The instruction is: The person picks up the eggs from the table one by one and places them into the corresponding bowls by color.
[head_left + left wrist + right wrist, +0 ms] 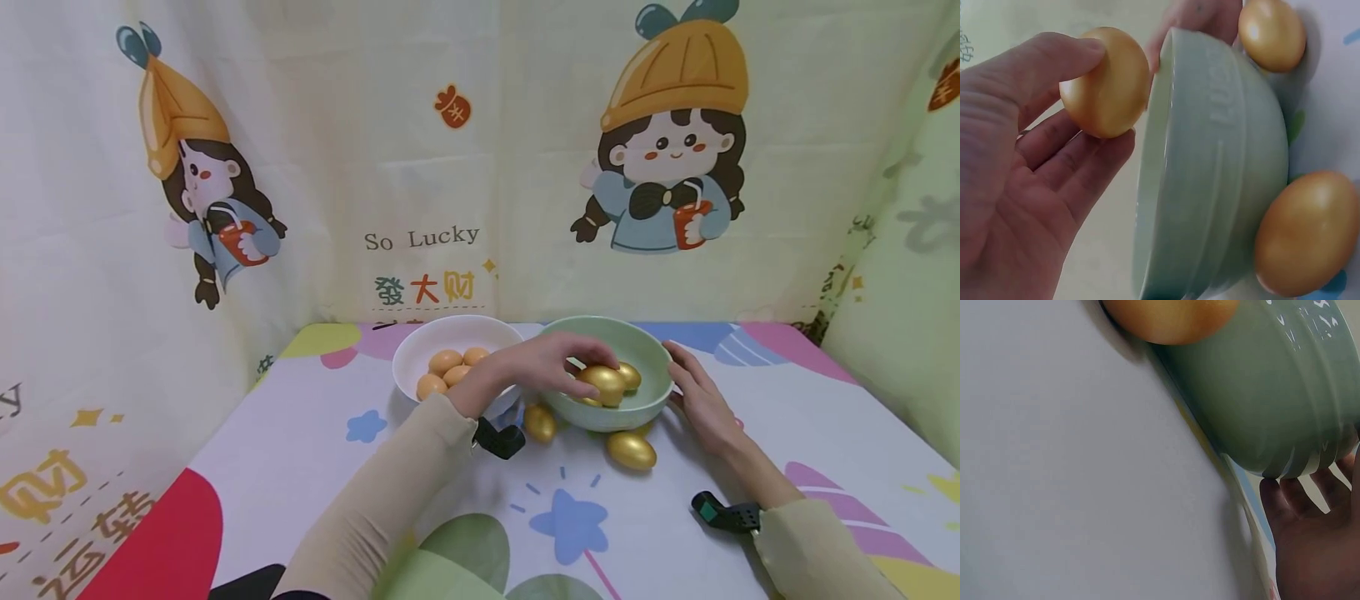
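My left hand (555, 362) pinches a golden egg (1107, 84) between thumb and fingertips. It holds the egg at the rim height of a pale green bowl (1222, 156), over the bowl's opening in the head view. Inside that bowl lies another golden egg (630, 377), partly behind the held one. The fingers of my right hand (701, 400) rest fairly straight against the bowl's right side. On the table in front of the bowl are a golden egg (632, 451) and, further left, a second golden egg (540, 422).
A white bowl (408, 354) with several brown eggs (446, 362) stands left of the green bowl, partly behind my left forearm. The table (300, 467) has a colourful printed cover. A printed curtain (525, 167) hangs behind it.
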`<action>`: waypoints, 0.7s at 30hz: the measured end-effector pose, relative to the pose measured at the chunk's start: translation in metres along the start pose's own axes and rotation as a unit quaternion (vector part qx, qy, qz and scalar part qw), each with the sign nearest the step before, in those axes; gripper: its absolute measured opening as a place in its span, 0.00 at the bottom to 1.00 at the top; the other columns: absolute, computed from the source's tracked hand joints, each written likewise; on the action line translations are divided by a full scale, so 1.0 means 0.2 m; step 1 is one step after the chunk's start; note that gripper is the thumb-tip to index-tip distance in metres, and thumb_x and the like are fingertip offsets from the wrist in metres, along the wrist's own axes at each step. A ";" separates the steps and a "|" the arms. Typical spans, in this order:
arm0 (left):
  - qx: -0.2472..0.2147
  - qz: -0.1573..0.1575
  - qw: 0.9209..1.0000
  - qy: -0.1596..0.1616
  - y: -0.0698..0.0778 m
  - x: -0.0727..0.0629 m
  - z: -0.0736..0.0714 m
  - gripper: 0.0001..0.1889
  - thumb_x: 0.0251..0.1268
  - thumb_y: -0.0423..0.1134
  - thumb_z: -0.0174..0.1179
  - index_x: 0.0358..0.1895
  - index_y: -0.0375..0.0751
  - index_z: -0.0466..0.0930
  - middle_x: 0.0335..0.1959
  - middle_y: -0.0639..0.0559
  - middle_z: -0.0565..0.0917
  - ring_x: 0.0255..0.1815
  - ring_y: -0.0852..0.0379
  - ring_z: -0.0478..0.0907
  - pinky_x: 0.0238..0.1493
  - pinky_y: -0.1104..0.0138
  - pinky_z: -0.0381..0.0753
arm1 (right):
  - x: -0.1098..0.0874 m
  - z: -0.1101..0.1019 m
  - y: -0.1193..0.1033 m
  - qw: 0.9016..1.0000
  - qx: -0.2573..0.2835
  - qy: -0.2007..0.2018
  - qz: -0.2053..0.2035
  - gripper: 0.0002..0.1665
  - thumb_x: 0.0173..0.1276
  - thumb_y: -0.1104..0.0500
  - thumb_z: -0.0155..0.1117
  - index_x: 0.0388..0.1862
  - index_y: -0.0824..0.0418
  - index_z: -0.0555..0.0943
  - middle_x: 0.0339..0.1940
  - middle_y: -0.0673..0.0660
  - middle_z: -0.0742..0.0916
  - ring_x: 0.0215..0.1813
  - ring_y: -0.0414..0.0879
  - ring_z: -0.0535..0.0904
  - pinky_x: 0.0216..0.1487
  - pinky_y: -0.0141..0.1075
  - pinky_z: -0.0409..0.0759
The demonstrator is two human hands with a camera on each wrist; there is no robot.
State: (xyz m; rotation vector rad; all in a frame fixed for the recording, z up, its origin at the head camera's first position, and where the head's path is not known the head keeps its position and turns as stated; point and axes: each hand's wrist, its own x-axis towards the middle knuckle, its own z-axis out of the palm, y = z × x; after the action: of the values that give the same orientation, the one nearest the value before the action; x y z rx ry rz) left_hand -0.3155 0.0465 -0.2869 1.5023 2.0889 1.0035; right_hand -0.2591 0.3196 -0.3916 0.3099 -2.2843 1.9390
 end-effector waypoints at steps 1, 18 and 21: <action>-0.003 -0.003 1.000 0.000 -0.01 0.00 0.00 0.21 0.64 0.28 0.68 0.60 0.32 0.77 0.55 0.45 0.82 0.53 0.63 0.76 0.54 0.70 0.78 | 0.00 0.00 0.00 1.000 -0.004 -0.001 0.000 0.39 0.85 0.46 0.37 0.82 0.68 0.43 0.81 0.70 0.51 0.75 0.55 0.57 0.57 0.21 0.71; 0.029 -0.038 0.999 -0.026 -0.10 0.11 -0.01 0.18 0.65 0.26 0.65 0.57 0.33 0.78 0.53 0.47 0.82 0.54 0.60 0.77 0.55 0.74 0.75 | 0.00 0.00 -0.01 1.000 -0.007 0.000 0.006 0.39 0.85 0.46 0.37 0.82 0.66 0.43 0.81 0.69 0.51 0.76 0.56 0.56 0.58 0.22 0.71; 0.038 -0.041 0.998 -0.029 -0.12 0.12 0.00 0.18 0.65 0.25 0.64 0.58 0.32 0.78 0.53 0.46 0.82 0.54 0.61 0.77 0.56 0.75 0.74 | 0.00 0.00 0.00 1.000 -0.004 0.000 0.012 0.38 0.86 0.47 0.36 0.83 0.65 0.42 0.81 0.67 0.51 0.76 0.59 0.54 0.60 0.23 0.71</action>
State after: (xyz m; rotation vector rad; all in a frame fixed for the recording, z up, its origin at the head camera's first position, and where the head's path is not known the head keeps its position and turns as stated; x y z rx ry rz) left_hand -0.3408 0.0650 -0.3013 1.4496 2.1512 0.8506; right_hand -0.2596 0.3185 -0.3907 0.2832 -2.3073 1.9401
